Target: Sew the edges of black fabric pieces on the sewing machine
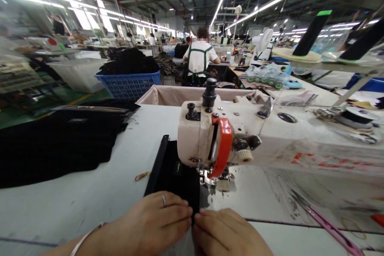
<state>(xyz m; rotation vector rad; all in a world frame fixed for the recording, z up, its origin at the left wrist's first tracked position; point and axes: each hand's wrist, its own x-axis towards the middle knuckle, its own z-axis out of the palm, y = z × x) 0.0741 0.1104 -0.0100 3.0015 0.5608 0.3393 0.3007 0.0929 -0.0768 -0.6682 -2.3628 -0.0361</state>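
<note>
A black fabric piece (171,182) with a small label lies on the white table, its far right edge by the presser foot (207,178) of the sewing machine (195,132). My left hand (156,220), with a ring and a bangle, lies over the near part of the fabric, fingers together and pressing it. My right hand (228,232) has its fingertips closed at the fabric's near right edge, almost touching my left fingertips. Both thumbs are hidden. A gold zipper pull (143,176) shows just left of the fabric.
A stack of black fabric pieces (60,140) covers the table's left side. Pink thread snips (327,222) lie on the right, below the machine arm. Behind the table stand a pink cloth bin (150,95) and a blue basket (129,85). A person (200,56) sits ahead, facing away.
</note>
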